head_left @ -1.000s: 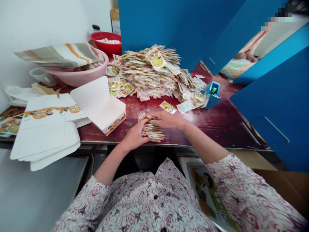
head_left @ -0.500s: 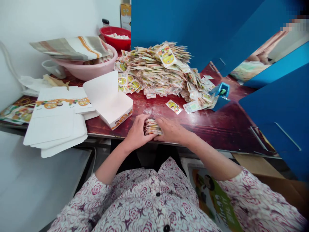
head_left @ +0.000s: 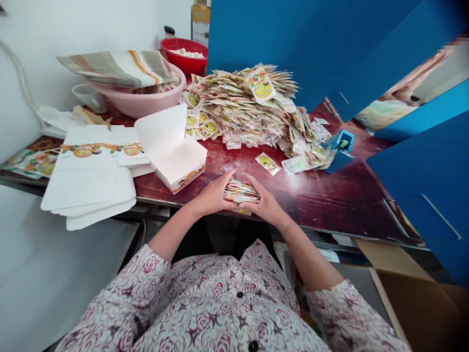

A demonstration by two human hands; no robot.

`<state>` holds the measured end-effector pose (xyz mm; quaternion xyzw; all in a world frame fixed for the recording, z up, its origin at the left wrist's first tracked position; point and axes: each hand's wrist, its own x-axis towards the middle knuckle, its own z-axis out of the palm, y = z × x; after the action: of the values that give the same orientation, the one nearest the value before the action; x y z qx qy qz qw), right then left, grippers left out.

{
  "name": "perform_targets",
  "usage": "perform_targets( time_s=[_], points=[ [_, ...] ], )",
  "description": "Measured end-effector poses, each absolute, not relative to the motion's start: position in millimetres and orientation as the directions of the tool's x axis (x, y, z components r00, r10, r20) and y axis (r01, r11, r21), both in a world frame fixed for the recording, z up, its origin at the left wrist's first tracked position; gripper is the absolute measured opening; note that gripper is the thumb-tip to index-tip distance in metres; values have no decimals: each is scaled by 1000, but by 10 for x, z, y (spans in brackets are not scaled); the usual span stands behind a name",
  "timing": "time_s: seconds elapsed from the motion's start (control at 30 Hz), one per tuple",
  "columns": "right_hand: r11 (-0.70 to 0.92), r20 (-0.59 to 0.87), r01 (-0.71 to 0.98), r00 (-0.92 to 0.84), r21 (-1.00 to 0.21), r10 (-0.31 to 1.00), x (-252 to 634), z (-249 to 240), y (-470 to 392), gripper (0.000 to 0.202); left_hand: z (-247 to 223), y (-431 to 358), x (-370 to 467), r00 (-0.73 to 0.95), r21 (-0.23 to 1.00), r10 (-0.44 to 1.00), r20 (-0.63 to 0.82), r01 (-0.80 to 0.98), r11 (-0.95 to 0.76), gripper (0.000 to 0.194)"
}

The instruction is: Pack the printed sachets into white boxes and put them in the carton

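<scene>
A small stack of flat printed sachets [head_left: 242, 191] is gripped between my two hands near the table's front edge. My left hand [head_left: 216, 195] is wrapped round the stack's left side, and my right hand [head_left: 264, 201] closes on its right side. Behind them rises a large heap of similar sachets [head_left: 249, 110]. One loose sachet [head_left: 267, 164] lies between the heap and my hands. To the left stands a white box [head_left: 179, 164] with its lid up.
Flat white cartons [head_left: 84, 176] overhang the front edge at left. Behind are a pink basin [head_left: 139, 103] under folded cloth, a white cup [head_left: 89, 98] and a red basin [head_left: 185, 61]. A blue holder [head_left: 339, 151] stands right of the heap. Another person's arm [head_left: 414, 88] shows beyond blue panels.
My hands have turned the stack, and its sachets now spread wider between them. The right hand has shifted slightly right. The whole view has also moved a little.
</scene>
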<state>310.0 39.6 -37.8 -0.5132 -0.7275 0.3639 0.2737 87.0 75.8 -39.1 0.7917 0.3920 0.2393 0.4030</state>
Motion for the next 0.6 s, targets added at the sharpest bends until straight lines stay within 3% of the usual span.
perform_targets(
  time_s=[0.1, 0.27, 0.4, 0.5, 0.6],
  points=[
    [291, -45, 679, -431, -674, 901, 3098, -159, 517, 91, -355, 805, 871, 597, 776, 800, 62, 475, -415, 105],
    [434, -215, 825, -527, -363, 822, 2936, 229, 669, 98, -338, 838, 917, 559, 700, 825, 79, 558, -445, 98],
    [467, -233, 852, -517, -238, 824, 2755, 206, 621, 80, -248, 703, 862, 542, 744, 838, 71, 530, -406, 93],
    [483, -122, 841, -521, -244, 845, 2739, 85, 535, 60, -24, 462, 693, 495, 749, 834, 242, 452, -485, 67],
    [445, -80, 848, -484, -288, 871, 2809, 8, 519, 58, 229, 271, 408, 230, 656, 785, 575, 443, -611, 35]
  ],
)
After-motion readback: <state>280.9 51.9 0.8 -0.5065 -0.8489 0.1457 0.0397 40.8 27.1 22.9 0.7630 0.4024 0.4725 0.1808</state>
